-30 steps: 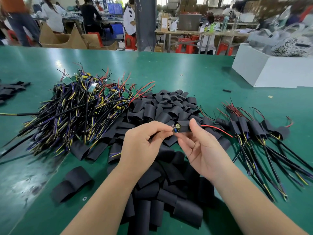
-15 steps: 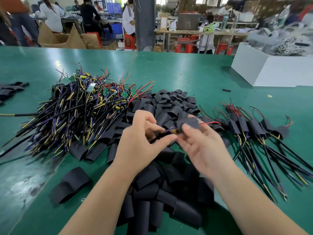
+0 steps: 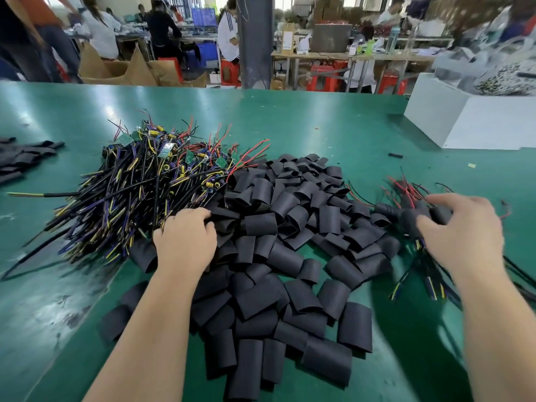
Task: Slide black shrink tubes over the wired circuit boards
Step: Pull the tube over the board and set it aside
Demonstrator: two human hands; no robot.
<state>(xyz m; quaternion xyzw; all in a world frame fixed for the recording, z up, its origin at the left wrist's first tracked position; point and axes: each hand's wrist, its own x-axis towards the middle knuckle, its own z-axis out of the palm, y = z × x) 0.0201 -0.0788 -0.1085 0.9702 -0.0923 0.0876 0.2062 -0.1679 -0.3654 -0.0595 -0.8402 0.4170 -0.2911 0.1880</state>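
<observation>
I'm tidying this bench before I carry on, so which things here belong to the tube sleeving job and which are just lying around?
For the job: pile of bare wired boards; heap of black shrink tubes; sleeved boards on the right.
Lying about: white box; small black bit near it; yellow scrap; flat black pieces at the far left, possibly spare tubing.

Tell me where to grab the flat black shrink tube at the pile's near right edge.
Pinch the flat black shrink tube across its width, at the near end, coming from above and the right. It lies flattened with its right edge over bare green table, so a finger can probably slip under there.
</observation>
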